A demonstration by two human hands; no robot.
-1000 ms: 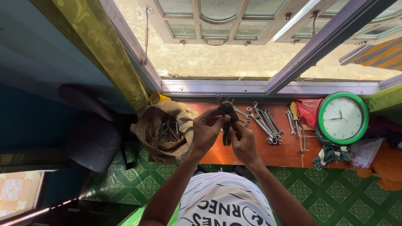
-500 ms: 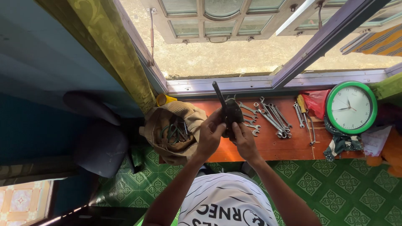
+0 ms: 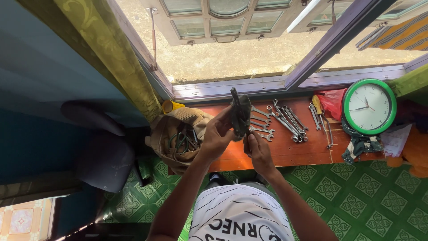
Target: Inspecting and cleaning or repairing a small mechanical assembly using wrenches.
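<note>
the left hand has its grip clamped on a dark grey-green rag wrapped round a slim dark metal tool, held above the orange-brown wooden desk; the right hand pinches the rag's lower end. since half a second ago the bundle sits much the same, tool tip still pointing at the window. a row of silver spanners lies just beside, a tan cloth tool bag to the left, a green-rimmed round clock far right.

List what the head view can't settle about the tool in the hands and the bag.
- Dark metal tool: mostly wrapped in a dark green cloth, kind unclear.
- Left hand and right hand: exact finger grip hidden by cloth.
- Tan cloth bag: contents shadowed, too small.
- Chrome wrenches: sizes unreadable.
</note>
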